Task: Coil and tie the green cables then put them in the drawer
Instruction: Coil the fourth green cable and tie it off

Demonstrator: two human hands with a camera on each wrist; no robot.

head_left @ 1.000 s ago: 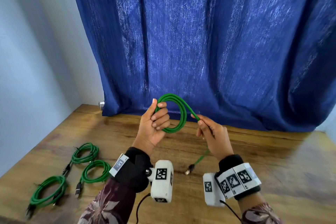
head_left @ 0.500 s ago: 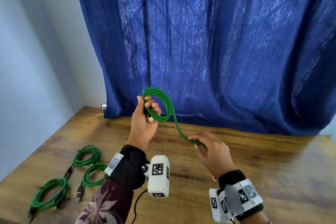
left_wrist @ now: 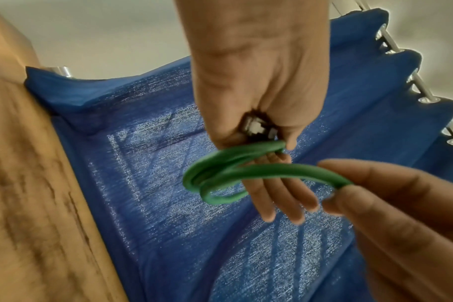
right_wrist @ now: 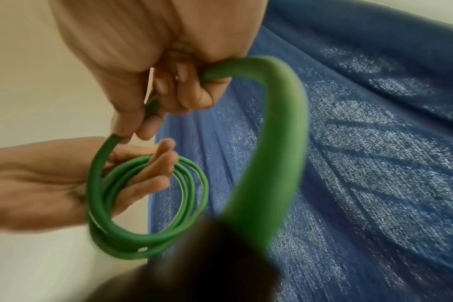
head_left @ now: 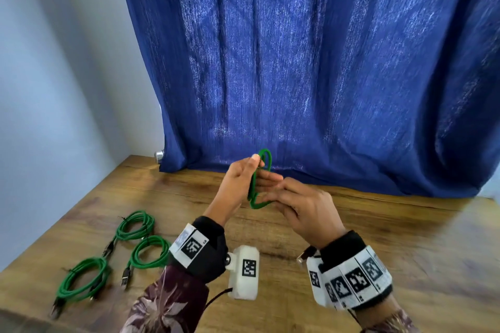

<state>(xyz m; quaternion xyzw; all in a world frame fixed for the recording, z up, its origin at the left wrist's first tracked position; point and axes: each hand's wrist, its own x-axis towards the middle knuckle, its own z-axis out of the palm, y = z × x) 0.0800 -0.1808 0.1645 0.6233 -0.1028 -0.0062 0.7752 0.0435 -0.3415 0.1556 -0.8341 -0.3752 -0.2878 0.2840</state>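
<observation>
A: Fingers of the left hand [head_left: 239, 178] — how wide apart?
B: Nearly straight and held together. The coils of the green cable [head_left: 257, 184] are looped round them, and the thumb presses the strands against the forefinger at the hand's 12 o'clock. In the left wrist view a metal plug [left_wrist: 259, 127] is tucked between the thumb base and the palm.
A: And the coil itself?
B: Several turns, bunched in a narrow, upright oval in front of the blue curtain [head_left: 324, 62], above the wooden table [head_left: 405, 238]. In the right wrist view the turns fan out slightly past the left fingertips.
A: The right hand [head_left: 305, 211]?
B: At 3 o'clock of the coil, touching it. Fingers curled; thumb and forefinger pinch the free strand where it leaves the coil. The strand passes through the fist, comes out the other side and arcs down close to the right wrist camera, ending in a dark, blurred plug [right_wrist: 207, 255].
A: Other cables?
B: Three coiled cables [head_left: 135, 227] lie at the table's 8 o'clock, well apart from the hands, plugs trailing toward the near edge. Whether they are tied, I cannot tell clearly.
A: Any drawer?
B: No view shows one.
</observation>
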